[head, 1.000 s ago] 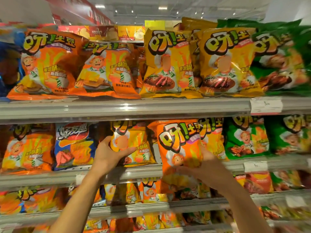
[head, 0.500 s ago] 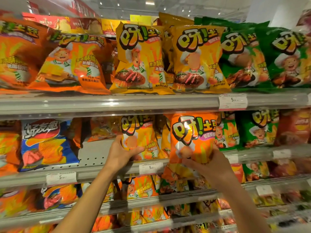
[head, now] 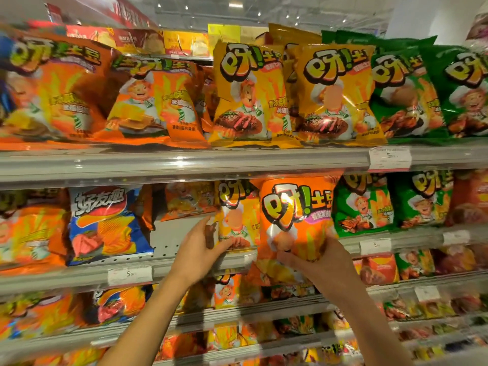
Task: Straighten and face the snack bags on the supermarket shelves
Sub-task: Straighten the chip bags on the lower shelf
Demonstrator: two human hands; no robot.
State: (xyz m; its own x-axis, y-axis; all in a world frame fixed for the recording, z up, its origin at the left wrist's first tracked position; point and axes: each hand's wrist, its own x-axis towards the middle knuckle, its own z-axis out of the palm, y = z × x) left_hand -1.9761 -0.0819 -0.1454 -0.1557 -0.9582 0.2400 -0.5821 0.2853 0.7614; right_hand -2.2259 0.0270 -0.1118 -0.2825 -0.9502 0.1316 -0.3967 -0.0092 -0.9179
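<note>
1. Position: the orange snack bag (head: 295,220) is held out in front of the second shelf (head: 184,262), between the yellow bag (head: 237,215) on its left and the green bags (head: 364,204) on its right. Its lower edge hangs below the shelf lip, so it is not yet seated on the shelf.

2. Grip: the right hand (head: 324,265) cups the orange bag from below, thumb across the lower front and fingers curled round its right side. The left hand (head: 198,252) holds the yellow bag's lower left corner, thumb on the front (the fingers behind cannot be seen).

3. Orientation: the orange bag's printed face is toward the aisle, logo upright. Its long axis runs near vertical, with the top leaning slightly right and close under the upper shelf rail (head: 184,165).

4. Risk A: the bag's top may catch on the upper shelf rail as it is pushed in, crumpling the seal or tipping the bag forward. Cause: little room above it.

5. Risk B: the slot between the yellow and green bags looks narrow; forcing the bag in could skew its neighbours or turn their faces sideways.

6. Risk C: the film looks slick and puffed (an air-filled pack); held only at the bottom, it could slip or fold over.

7. Risk D: the yellow bag may topple into the bare gap (head: 171,233) on its left if released early.
</note>
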